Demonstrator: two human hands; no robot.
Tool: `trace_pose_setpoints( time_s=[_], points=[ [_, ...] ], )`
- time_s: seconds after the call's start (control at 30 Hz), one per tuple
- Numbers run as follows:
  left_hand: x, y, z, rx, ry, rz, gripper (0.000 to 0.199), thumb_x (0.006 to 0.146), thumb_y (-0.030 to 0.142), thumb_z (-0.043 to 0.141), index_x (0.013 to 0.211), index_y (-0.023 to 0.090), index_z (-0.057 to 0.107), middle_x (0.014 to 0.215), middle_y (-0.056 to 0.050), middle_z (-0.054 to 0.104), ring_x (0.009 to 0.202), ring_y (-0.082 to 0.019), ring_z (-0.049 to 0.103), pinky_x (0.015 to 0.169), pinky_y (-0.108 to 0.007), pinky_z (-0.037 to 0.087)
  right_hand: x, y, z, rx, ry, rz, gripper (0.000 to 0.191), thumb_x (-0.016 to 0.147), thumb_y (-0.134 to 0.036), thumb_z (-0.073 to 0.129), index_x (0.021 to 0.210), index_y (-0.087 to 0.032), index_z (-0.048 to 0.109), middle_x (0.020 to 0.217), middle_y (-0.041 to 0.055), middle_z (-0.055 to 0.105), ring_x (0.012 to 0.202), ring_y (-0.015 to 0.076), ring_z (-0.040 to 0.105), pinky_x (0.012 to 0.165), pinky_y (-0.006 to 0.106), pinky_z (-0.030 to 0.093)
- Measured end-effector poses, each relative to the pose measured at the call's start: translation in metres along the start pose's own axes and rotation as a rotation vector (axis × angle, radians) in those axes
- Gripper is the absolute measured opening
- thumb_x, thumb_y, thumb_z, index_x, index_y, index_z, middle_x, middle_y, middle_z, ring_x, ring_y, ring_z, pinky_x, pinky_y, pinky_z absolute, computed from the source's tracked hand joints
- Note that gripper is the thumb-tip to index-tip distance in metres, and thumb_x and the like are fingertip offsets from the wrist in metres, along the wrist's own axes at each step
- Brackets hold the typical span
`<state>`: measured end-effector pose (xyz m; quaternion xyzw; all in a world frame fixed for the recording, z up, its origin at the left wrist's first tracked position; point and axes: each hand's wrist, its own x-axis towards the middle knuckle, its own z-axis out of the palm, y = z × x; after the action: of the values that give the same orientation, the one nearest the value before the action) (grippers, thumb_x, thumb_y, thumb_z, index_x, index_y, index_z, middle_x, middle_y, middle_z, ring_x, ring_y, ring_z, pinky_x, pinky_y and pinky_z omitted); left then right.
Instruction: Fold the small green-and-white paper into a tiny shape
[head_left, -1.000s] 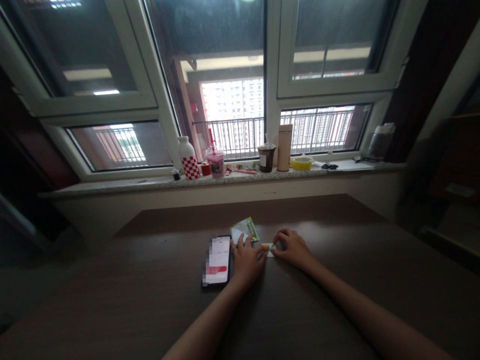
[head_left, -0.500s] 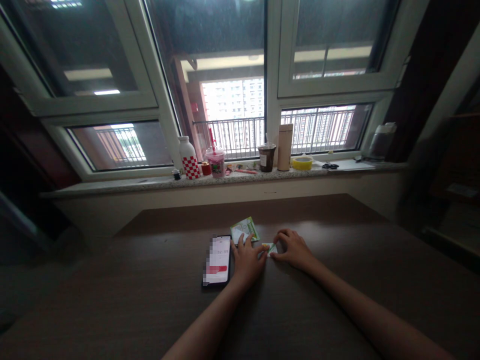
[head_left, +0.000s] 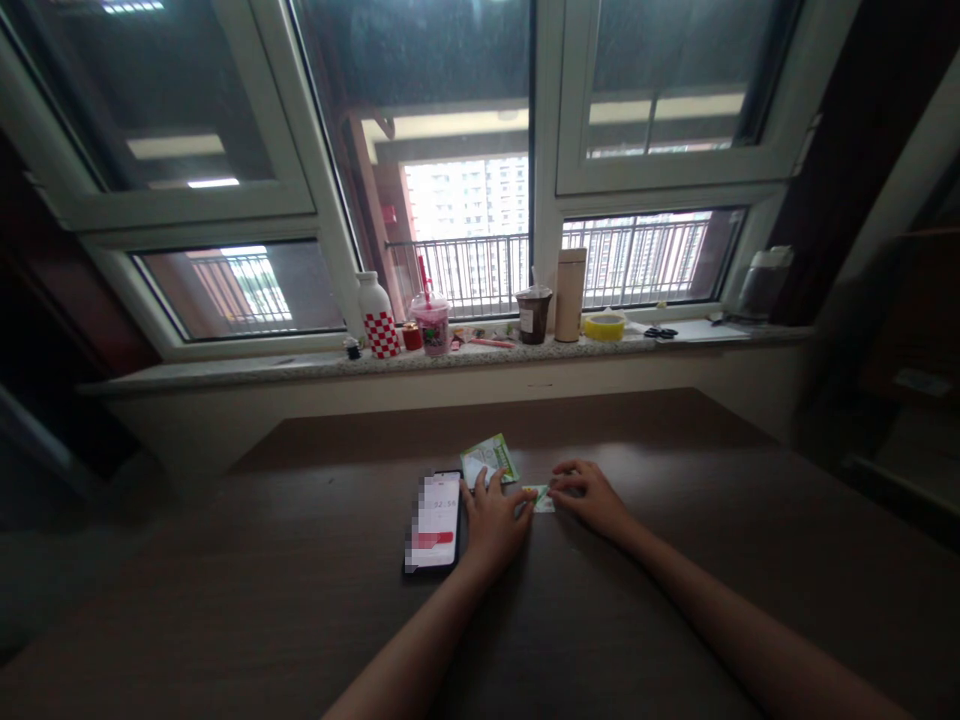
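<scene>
A small white card with green and yellow marks [head_left: 543,499] lies on the brown table between my hands. My left hand [head_left: 496,518] rests on the table, its thumb and a finger on the card's left edge and its other fingers spread toward a green and white packet [head_left: 489,461]. My right hand [head_left: 590,498] is at the card's right side, fingers bent and thumb and index tips close together at its upper right corner; whatever is between them is too small to make out. A phone with a lit screen [head_left: 438,515] lies left of my left hand.
Behind the brown table [head_left: 300,480], a stone windowsill [head_left: 300,370] holds a red-checked white bottle [head_left: 380,320], a pink drink cup [head_left: 431,325], a dark drink cup [head_left: 534,315], a tan flask [head_left: 570,295], yellow tape [head_left: 604,327] and black scissors [head_left: 660,333].
The thumb of my right hand has moved up from the card's lower right part toward the index fingertip. My left hand, the packet and the phone look almost unmoved.
</scene>
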<state>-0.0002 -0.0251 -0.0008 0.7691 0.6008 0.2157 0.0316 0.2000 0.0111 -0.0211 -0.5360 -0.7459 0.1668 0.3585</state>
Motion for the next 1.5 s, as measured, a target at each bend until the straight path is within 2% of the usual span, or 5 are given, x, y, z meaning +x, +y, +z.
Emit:
trace_pose_setpoints(
  time_s=[0.23,0.67,1.0,1.23,1.5],
  points=[
    [0.001,0.000,0.001,0.015,0.001,-0.004,0.025,0.088,0.046,0.054,0.108,0.043,0.068,0.141,-0.002,0.047,0.139,-0.032,0.025,0.111,-0.064,0.005,-0.004,-0.010,-0.002,-0.036,-0.079,-0.044,0.009,0.075,-0.037,0.072,0.076,-0.030,0.077,0.115,0.0039,0.062,0.118,0.0255,0.045,0.103,0.042,0.034],
    [0.002,0.004,-0.005,0.037,-0.077,-0.034,0.027,0.087,0.044,0.055,0.111,0.043,0.067,0.143,-0.001,0.045,0.139,-0.032,0.024,0.111,-0.065,0.005,0.002,-0.011,0.001,-0.142,0.077,0.049,0.013,0.079,-0.034,0.067,0.082,-0.028,0.078,0.102,0.0086,0.061,0.107,0.0263,0.048,0.099,0.040,0.042],
    [0.001,-0.002,0.002,0.003,-0.019,-0.006,0.024,0.087,0.043,0.056,0.107,0.044,0.068,0.140,-0.001,0.048,0.139,-0.032,0.025,0.110,-0.066,0.004,0.000,-0.011,0.001,-0.184,0.072,0.034,0.015,0.081,-0.035,0.065,0.084,-0.027,0.078,0.100,0.0076,0.058,0.102,0.0241,0.051,0.095,0.037,0.042],
    [0.001,-0.001,0.002,-0.002,-0.018,-0.009,0.024,0.087,0.042,0.056,0.107,0.042,0.068,0.141,-0.002,0.047,0.139,-0.033,0.025,0.110,-0.066,0.003,0.000,-0.023,0.001,-0.251,0.067,0.067,0.017,0.080,-0.038,0.065,0.077,-0.024,0.075,0.099,0.0081,0.058,0.101,0.0245,0.051,0.092,0.036,0.042],
    [0.001,-0.002,0.004,0.009,0.012,-0.001,0.023,0.087,0.044,0.057,0.107,0.043,0.068,0.140,-0.002,0.048,0.138,-0.032,0.026,0.110,-0.066,0.004,0.000,-0.030,0.002,-0.314,0.028,0.090,0.015,0.079,-0.037,0.065,0.083,-0.024,0.070,0.102,0.0070,0.056,0.104,0.0241,0.049,0.089,0.035,0.039]
  ],
)
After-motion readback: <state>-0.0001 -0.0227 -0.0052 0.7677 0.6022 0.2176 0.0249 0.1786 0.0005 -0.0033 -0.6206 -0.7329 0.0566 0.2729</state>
